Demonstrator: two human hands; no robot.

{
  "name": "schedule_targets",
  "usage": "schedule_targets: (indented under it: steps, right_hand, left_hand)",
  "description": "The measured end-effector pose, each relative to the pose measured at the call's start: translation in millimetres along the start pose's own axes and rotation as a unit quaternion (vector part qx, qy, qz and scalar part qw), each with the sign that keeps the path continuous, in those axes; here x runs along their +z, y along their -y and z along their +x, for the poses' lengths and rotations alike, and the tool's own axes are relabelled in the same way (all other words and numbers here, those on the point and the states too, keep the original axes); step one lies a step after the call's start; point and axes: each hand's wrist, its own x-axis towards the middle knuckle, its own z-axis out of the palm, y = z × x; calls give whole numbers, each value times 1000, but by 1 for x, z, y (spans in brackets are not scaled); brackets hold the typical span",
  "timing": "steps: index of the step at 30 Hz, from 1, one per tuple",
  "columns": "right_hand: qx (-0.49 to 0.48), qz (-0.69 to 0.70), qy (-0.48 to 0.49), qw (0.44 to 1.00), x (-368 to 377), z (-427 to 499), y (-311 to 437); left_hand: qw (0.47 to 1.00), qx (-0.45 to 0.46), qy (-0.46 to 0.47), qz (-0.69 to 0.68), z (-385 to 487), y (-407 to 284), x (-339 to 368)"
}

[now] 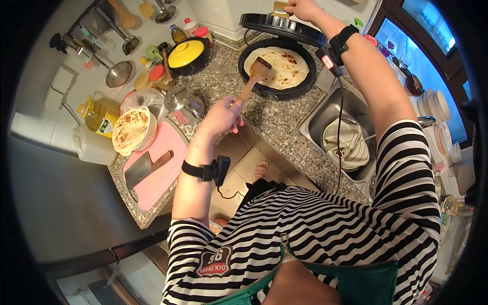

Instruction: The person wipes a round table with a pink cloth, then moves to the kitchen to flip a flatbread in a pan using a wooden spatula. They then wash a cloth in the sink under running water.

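My left hand grips the handle of a wooden spatula, whose dark-edged blade rests over a round flatbread. The bread is pale with browned spots and lies flat in the black base of an electric griddle. Above the far side of that base, the griddle's fluted black lid is raised and tilted. My right hand holds the lid by its gold-coloured handle. Both wrists wear black straps with small devices.
Left of me, a cleaver lies on a pink cutting board, beside a basket of flatbreads. A glass pot and a yellow-lidded pot stand nearby. A sink holds a striped cloth; a cable hangs across its edge.
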Motion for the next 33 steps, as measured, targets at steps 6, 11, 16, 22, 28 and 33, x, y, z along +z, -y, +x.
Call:
schedule_targets:
  steps: [6,11,16,22,28,33]
  right_hand:
    - [-32,32,41,998,-47,-41,61]
    - [9,41,40,998,-55,-40,54]
    - [25,38,27,999,-63,-37,51]
    - [50,58,21,997,-69,-43,52]
    - [6,44,26,999,-53,-25,47]
    - [27,64,28,997,-59,-31,48]
  left_hand:
    - [999,46,-8,28,18,-24,-41]
    - [985,-19,65,159,48,-24,-42]
    - [979,-38,88,181,56,-29,-48]
    - [980,25,57,188,50,-41,-46]
    - [983,67,12,172,111,-50,-7]
    - [988,-2,26,155,135,-45,7]
